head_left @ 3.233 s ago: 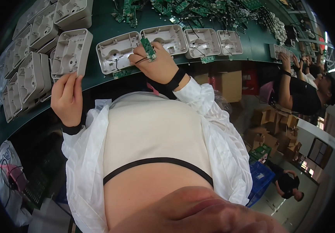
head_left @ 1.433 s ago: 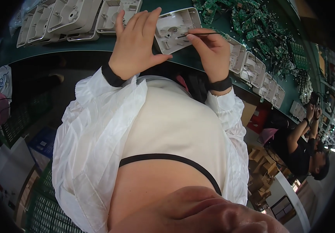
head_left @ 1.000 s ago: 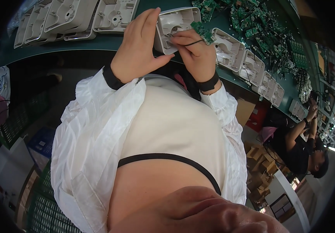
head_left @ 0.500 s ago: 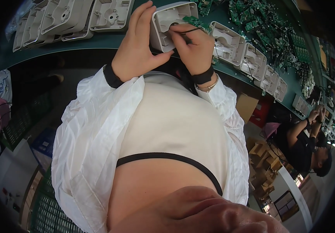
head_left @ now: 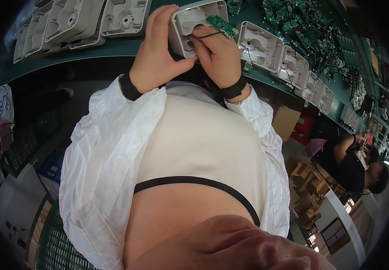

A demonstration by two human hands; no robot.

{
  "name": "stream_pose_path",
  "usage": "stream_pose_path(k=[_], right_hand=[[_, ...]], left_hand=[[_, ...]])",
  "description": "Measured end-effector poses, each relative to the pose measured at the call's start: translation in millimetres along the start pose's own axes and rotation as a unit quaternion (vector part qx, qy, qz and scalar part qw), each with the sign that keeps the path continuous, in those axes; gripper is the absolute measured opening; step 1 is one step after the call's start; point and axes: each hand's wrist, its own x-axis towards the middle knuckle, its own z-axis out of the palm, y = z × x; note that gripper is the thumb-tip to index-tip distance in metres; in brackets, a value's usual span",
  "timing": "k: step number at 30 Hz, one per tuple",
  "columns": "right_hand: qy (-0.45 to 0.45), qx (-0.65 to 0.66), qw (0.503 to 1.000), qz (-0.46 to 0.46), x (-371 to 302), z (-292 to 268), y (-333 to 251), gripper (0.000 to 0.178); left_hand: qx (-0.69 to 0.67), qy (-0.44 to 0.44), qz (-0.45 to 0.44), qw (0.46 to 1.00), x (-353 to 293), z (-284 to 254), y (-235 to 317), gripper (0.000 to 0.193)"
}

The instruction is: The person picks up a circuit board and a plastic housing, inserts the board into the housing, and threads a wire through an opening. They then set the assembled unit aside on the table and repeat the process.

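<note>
My left hand [head_left: 157,56] grips the left side of an off-white plastic housing [head_left: 181,35], its thumb at the near corner. The housing is tilted at the table's edge with its hollow side showing. Inside the hollow, the fingers of my right hand [head_left: 219,56] are pinched together on a thin black cable [head_left: 207,36]. The fingertips are partly hidden by the housing wall. Just above my right knuckles, a small green circuit board [head_left: 222,26] lies across the housing's right rim, and the cable runs up toward it.
Several similar housings [head_left: 124,18] are stacked at the left of the green table [head_left: 90,52]. More housings [head_left: 259,47] form a row to the right. Behind them spreads a heap of circuit boards [head_left: 293,22]. A co-worker [head_left: 345,162] sits far right, near cardboard boxes [head_left: 309,180].
The housing has tilted and shifted slightly left in my left hand. My right hand has moved left and further into it. The co-worker's hands have shifted.
</note>
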Motion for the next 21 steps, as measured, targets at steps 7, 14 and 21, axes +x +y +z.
stream_pose_path(k=[7, 14, 21], right_hand=[[0.082, -0.054, 0.995, 0.033, -10.2, -22.6, -1.0, 0.019], [0.211, 0.210, 0.928, 0.224, -5.9, -20.4, -1.8, 0.029], [0.149, 0.052, 0.985, 0.064, 4.9, -40.2, -5.6, 0.033]], left_hand=[[0.027, -0.005, 0.009, 1.000, 0.7, -3.8, -4.8, 0.105], [0.052, -0.009, 0.022, 0.998, 2.5, -4.5, -6.1, 0.105], [0.055, -0.014, 0.010, 0.998, 4.3, -6.9, -4.9, 0.105]])
